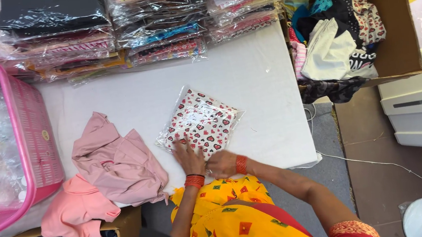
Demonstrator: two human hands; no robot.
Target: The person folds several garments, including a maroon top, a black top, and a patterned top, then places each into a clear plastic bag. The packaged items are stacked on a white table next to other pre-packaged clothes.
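Note:
A folded white cloth with a red and black heart print lies in a clear plastic bag [199, 121] on the white table [248, 73]. My left hand [188, 157] presses flat on the bag's near edge, fingers spread. My right hand [220, 164] sits just beside it at the bag's near corner, fingers curled at the bag's open end; whether it pinches the plastic is hard to tell. Both wrists carry red bangles.
Loose pink garments [115, 166] lie left of the bag. A pink basket [33, 151] with clear plastic bags stands at the left edge. Stacks of bagged cloths [155, 26] line the far side. A cardboard box [392, 23] of mixed clothes stands at the right.

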